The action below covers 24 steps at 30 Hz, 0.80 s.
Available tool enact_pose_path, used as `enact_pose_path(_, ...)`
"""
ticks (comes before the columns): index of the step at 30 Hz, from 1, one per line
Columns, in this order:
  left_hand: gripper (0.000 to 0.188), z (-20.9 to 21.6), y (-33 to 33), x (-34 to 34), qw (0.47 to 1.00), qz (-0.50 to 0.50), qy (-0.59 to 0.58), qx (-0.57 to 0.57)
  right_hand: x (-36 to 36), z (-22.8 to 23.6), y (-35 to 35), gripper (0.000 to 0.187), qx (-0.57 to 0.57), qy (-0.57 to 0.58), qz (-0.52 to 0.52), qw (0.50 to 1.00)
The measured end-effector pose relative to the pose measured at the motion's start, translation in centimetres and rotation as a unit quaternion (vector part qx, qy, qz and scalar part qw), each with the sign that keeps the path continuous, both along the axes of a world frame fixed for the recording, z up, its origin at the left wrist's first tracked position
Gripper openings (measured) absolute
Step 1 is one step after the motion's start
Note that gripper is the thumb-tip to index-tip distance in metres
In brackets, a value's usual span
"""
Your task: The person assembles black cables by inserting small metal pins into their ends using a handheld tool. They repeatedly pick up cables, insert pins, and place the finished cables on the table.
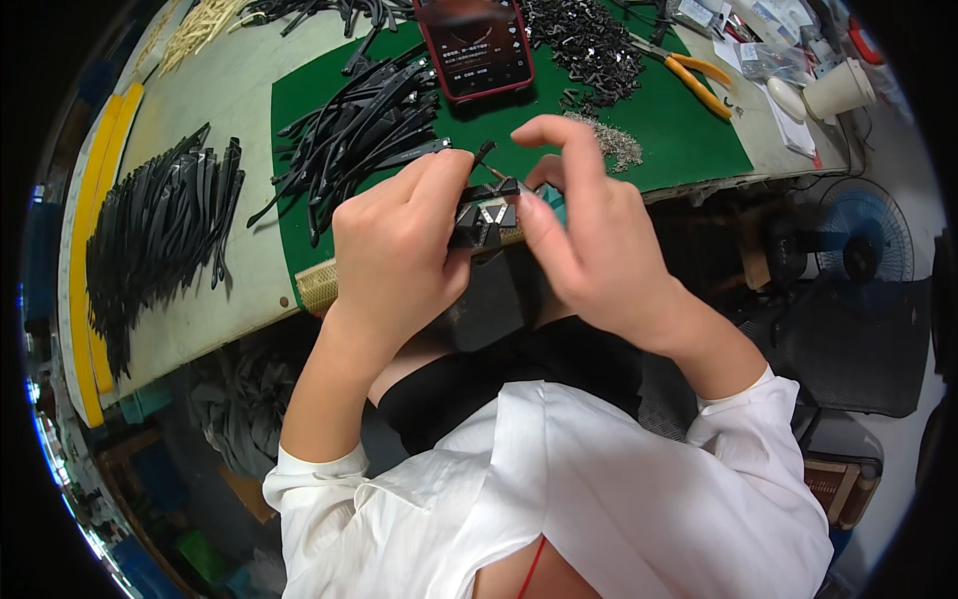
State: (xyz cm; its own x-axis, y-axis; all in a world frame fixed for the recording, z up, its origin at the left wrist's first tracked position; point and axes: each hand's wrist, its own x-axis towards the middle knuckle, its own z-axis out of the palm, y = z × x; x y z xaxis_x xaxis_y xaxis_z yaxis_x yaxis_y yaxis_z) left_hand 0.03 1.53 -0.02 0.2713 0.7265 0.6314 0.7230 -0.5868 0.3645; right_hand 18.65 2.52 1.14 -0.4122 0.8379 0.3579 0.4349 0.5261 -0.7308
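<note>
At the table's near edge my left hand (pixel 404 220) is closed round a slim black plastic piece (pixel 484 152), which looks like an eyeglass temple; most of it is hidden by the fingers. The piece lies against a small black and silver metal block (pixel 489 222) at the edge. My right hand (pixel 599 225) curls round a slim tool with a teal handle (pixel 551 205), like a screwdriver. Its thin metal tip (pixel 496 174) points at the black piece. The right thumb is beside the block, and the index finger is raised and bent.
Black temples lie in a loose heap (pixel 364 125) on the green mat (pixel 699 150) and in a row (pixel 165 235) at left. Beyond my hands are a phone (pixel 479 75), small black parts (pixel 589 55), tiny metal pieces (pixel 619 145) and orange-handled pliers (pixel 699 85). A fan (pixel 863 245) stands at right.
</note>
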Motion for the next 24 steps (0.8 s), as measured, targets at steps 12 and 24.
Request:
enact_pose_path(12,0.019,0.8,5.3,-5.1,0.958,0.227,0.175,-0.009,4.0,-0.9,0.6,0.053,0.017,-0.127,-0.065,0.99)
enact_pose_path(24,0.021,1.4,10.3,-7.7,0.985,0.131,-0.039,-0.103,9.1,0.6,3.2,0.029,-0.041,-0.284,0.018,0.958)
